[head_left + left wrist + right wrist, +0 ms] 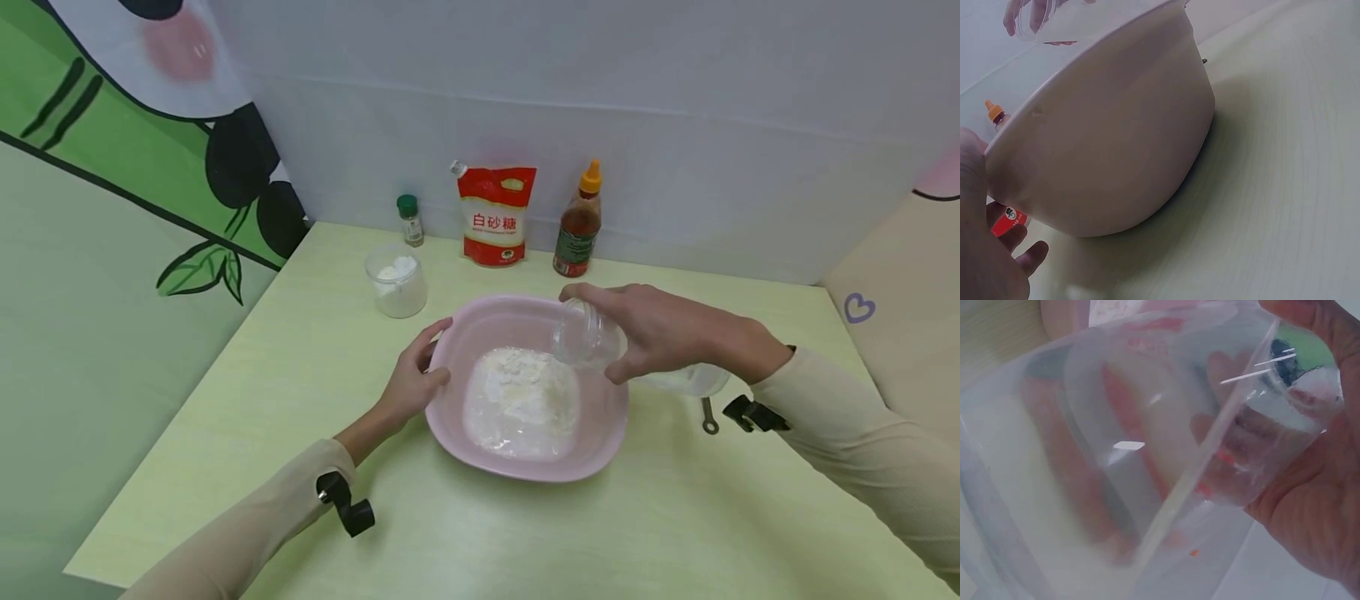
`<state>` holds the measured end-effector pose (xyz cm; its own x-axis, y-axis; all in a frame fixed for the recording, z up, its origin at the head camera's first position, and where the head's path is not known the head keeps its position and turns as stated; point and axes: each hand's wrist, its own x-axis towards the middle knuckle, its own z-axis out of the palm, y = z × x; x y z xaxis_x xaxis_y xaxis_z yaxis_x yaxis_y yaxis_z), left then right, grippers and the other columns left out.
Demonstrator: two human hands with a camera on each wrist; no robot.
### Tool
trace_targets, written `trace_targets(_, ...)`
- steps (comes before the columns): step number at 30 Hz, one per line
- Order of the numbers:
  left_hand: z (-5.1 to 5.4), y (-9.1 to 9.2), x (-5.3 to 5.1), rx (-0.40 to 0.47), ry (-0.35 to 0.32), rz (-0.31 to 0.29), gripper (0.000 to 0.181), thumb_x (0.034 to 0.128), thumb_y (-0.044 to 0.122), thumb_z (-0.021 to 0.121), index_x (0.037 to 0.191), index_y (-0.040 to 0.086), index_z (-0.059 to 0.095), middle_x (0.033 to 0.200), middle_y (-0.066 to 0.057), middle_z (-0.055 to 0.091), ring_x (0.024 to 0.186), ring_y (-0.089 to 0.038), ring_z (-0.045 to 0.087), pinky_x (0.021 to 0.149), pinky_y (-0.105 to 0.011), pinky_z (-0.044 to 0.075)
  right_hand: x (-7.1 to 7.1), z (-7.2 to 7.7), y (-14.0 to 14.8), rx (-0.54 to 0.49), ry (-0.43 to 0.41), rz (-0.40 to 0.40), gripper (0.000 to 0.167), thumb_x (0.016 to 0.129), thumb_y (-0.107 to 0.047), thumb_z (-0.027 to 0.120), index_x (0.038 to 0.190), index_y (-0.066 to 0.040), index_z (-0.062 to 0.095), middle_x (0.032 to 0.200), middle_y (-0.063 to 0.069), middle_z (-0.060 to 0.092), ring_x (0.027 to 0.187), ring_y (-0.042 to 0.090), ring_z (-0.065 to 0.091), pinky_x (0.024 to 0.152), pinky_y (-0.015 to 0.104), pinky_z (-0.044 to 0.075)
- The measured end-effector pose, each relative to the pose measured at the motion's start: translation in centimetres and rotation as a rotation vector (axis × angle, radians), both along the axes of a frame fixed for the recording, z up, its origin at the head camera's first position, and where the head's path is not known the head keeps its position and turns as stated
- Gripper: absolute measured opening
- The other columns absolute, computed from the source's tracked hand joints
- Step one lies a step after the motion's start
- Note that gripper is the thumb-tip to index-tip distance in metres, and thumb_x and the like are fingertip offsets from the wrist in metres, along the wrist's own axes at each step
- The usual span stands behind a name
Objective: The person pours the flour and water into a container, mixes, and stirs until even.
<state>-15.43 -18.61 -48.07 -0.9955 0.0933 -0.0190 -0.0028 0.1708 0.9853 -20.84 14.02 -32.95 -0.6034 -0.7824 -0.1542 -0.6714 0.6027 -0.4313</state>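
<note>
A pink basin (528,472) stands on the table with a mound of white powder (525,383) sitting in whitish liquid. My left hand (411,385) grips its left rim, thumb on the near side and some fingers seen below the rim in the left wrist view. Above the basin's right side, my right hand (663,327) holds a clear container (583,335) tilted on its side, mouth toward the basin. A clear, rounded part shows beyond the wrist; the hand hides what joins them. In the right wrist view, the see-through container (1116,475) fills much of the picture.
Behind the basin stand a clear tub (400,292) of white stuff, a green-capped shaker (410,221), a red sugar pouch (495,218) and an orange-tipped sauce bottle (577,233). A dark handle (708,417) with a hole lies right of the basin. A cloth backdrop rises behind.
</note>
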Motion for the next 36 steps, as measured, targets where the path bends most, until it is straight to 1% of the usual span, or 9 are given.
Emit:
trace_targets(3, 0.2, 0.0, 0.1, -0.003, -0.003, -0.001, 0.081, 0.0767, -0.011, 0.047, 0.154, 0.011, 0.036, 0.146, -0.027, 0.05, 0.121, -0.042, 0.056, 0.082, -0.034, 0.058, -0.1, 0.1, -0.3, -0.008, 0.004, 0.015, 0.083, 0.072, -0.016, 0.081, 0.142, -0.025, 0.038, 0.112, 0.001, 0.064, 0.091, 0.016, 0.061, 0.074, 0.031, 0.053)
trace_targets(10, 0.4, 0.0, 0.3, -0.004, -0.023, 0.001, 0.081, 0.0772, -0.01, 0.048, 0.154, 0.013, 0.036, 0.147, -0.026, 0.05, 0.12, -0.041, 0.056, 0.08, -0.029, 0.056, -0.4, 0.3, -1.2, 0.024, 0.002, 0.006, 0.087, 0.072, -0.02, 0.081, 0.146, -0.024, 0.036, 0.114, 0.003, 0.064, 0.093, 0.019, 0.06, 0.075, 0.031, 0.053)
trace_targets(14, 0.4, 0.0, 0.3, -0.005, -0.03, 0.002, 0.081, 0.0771, -0.01, 0.048, 0.154, 0.014, 0.036, 0.149, -0.024, 0.049, 0.121, -0.04, 0.055, 0.08, -0.03, 0.056, -0.6, 0.3, -1.8, 0.031, -0.01, 0.006, 0.087, 0.073, -0.021, 0.081, 0.147, -0.023, 0.035, 0.117, 0.004, 0.063, 0.097, 0.02, 0.06, 0.078, 0.033, 0.054)
trace_targets(18, 0.4, 0.0, 0.3, -0.009, -0.031, 0.003, 0.081, 0.0771, -0.01, 0.048, 0.154, 0.015, 0.037, 0.149, -0.024, 0.049, 0.121, -0.04, 0.055, 0.079, -0.029, 0.056, -0.8, 0.4, -2.2, 0.032, -0.013, 0.015, 0.087, 0.073, -0.02, 0.082, 0.147, -0.021, 0.035, 0.12, 0.005, 0.063, 0.1, 0.021, 0.06, 0.082, 0.037, 0.055)
trace_targets(22, 0.4, 0.0, 0.3, 0.0, -0.032, 0.002, 0.081, 0.0774, -0.01, 0.048, 0.154, 0.014, 0.037, 0.149, -0.025, 0.049, 0.12, -0.04, 0.055, 0.078, -0.027, 0.056, -0.9, 0.7, -2.8, 0.033, -0.01, 0.018, 0.088, 0.072, -0.02, 0.082, 0.146, -0.02, 0.036, 0.114, 0.005, 0.064, 0.095, 0.021, 0.061, 0.08, 0.036, 0.055)
trace_targets(25, 0.4, -0.1, 0.3, 0.006, -0.031, 0.005, 0.081, 0.0772, -0.01, 0.048, 0.154, 0.014, 0.037, 0.149, -0.025, 0.049, 0.12, -0.04, 0.056, 0.077, -0.027, 0.056, -1.1, 0.9, -3.3, 0.041, -0.012, 0.017, 0.09, 0.071, -0.021, 0.083, 0.147, -0.021, 0.035, 0.113, 0.005, 0.064, 0.093, 0.022, 0.062, 0.079, 0.036, 0.056)
trace_targets(30, 0.3, 0.0, 0.3, -0.002, -0.03, 0.002, 0.081, 0.0775, -0.009, 0.048, 0.154, 0.014, 0.037, 0.149, -0.024, 0.049, 0.12, -0.04, 0.056, 0.077, -0.027, 0.056, -1.4, 1.0, -3.9, 0.059, -0.033, 0.004, 0.092, 0.072, -0.022, 0.083, 0.149, -0.021, 0.032, 0.12, 0.003, 0.063, 0.1, 0.023, 0.061, 0.084, 0.039, 0.057)
trace_targets(33, 0.4, 0.0, 0.3, -0.004, -0.026, 0.002, 0.08, 0.0775, -0.009, 0.048, 0.154, 0.014, 0.037, 0.148, -0.025, 0.049, 0.121, -0.04, 0.056, 0.078, -0.027, 0.056, -1.5, 1.0, -4.2, 0.066, -0.035, 0.001, 0.093, 0.072, -0.023, 0.083, 0.149, -0.022, 0.032, 0.116, 0.001, 0.063, 0.097, 0.021, 0.061, 0.082, 0.036, 0.056)
trace_targets(36, 0.4, 0.0, 0.3, 0.001, -0.023, 0.005, 0.08, 0.0771, -0.009, 0.048, 0.154, 0.013, 0.037, 0.147, -0.026, 0.05, 0.12, -0.04, 0.056, 0.077, -0.027, 0.056, -1.5, 1.1, -4.3, 0.073, -0.034, 0.002, 0.093, 0.072, -0.023, 0.082, 0.15, -0.02, 0.032, 0.108, 0.001, 0.064, 0.09, 0.02, 0.061, 0.076, 0.034, 0.056)
